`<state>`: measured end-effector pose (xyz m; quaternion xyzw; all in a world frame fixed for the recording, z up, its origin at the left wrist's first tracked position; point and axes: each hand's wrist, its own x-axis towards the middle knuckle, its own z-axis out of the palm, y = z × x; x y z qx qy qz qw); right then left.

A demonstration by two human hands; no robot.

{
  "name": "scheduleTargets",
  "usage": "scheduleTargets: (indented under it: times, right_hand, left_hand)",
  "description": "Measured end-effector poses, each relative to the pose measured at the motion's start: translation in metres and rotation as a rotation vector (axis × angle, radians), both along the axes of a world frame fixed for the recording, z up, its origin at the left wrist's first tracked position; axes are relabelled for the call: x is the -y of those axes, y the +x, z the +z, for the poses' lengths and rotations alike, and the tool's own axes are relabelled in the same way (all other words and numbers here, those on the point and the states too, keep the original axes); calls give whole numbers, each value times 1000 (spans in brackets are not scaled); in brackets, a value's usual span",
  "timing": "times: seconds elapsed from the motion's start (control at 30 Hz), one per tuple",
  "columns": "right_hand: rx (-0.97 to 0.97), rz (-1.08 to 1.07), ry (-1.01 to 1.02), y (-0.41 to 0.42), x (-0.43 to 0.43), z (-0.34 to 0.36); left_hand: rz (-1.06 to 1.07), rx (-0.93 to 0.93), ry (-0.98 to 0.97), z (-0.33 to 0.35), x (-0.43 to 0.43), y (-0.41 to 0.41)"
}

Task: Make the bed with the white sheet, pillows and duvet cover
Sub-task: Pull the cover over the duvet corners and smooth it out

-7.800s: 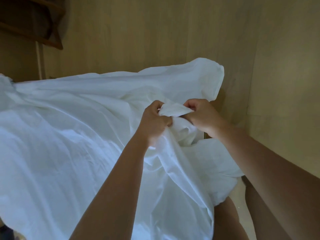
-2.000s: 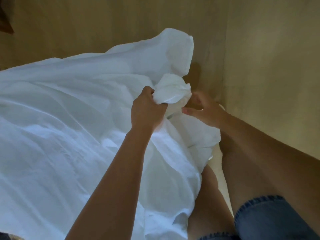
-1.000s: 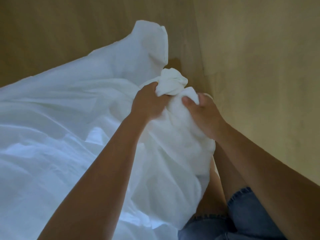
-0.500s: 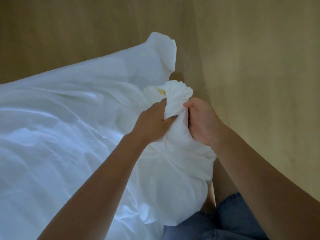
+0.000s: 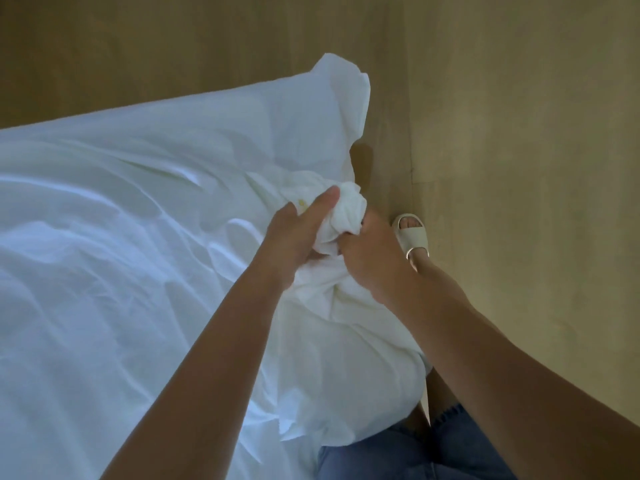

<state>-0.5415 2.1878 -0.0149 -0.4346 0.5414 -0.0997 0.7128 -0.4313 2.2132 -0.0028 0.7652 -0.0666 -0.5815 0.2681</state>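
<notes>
The left hand and the right hand both grip with curled fingers a bunched corner of the white sheet, which has a small yellow mark, unreadable.

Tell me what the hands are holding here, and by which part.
Both the left hand and the right hand grip the white sheet at one bunched-up corner, which is wadded between them near the bed's edge.
</notes>
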Motion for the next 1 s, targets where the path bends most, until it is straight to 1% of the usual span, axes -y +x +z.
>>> scheduleTargets:
  times: [0.03, 0.1, 0.2, 0.23, 0.3, 0.43, 0.5, 0.6, 0.67, 0.7, 0.8, 0.87, 0.93, 1.0]
  right_hand:
    - [15, 23, -4, 0, -2, 2]
    - [59, 30, 51, -3, -3, 6]
    - [194, -92, 338, -10, -3, 8]
    - [193, -134, 414, -12, -3, 8]
    - [144, -194, 503, -13, -3, 9]
    - [130, -268, 652, -15, 9, 6]
    - [-7, -172, 626, -15, 11, 4]
    - [-309, -48, 431, -23, 1, 1]
    - [-415, -44, 351, -31, -9, -1]
    - [-427, -74, 357, -34, -14, -1]
    - [-358, -265, 479, -38, -23, -2]
    - [-246, -334, 566, -36, -21, -1]
    - [-29, -397, 693, -35, -20, 0]
    - [188, -375, 778, -33, -19, 4]
  left_hand:
    - [27, 51, 6, -1, 2, -4]
    - [101, 73, 15, -1, 2, -12]
    - [114, 69, -15, -3, -5, -19]
    - [89, 73, -27, -2, -9, -22]
    - [54, 106, -70, -4, -16, -26]
    - [13, 289, -230, -4, -34, -39]
    - [-7, 333, -261, -4, -45, -48]
    - [-30, 320, -190, -11, -59, -57]
    - [-21, 275, -126, -13, -65, -59]
    - [-26, 247, -102, -14, -66, -60]
    - [-52, 201, -64, -15, -69, -60]
    - [39, 160, -62, -13, -70, -55]
    - [166, 126, -47, -10, -69, -44]
    - [225, 146, -22, -10, -72, -32]
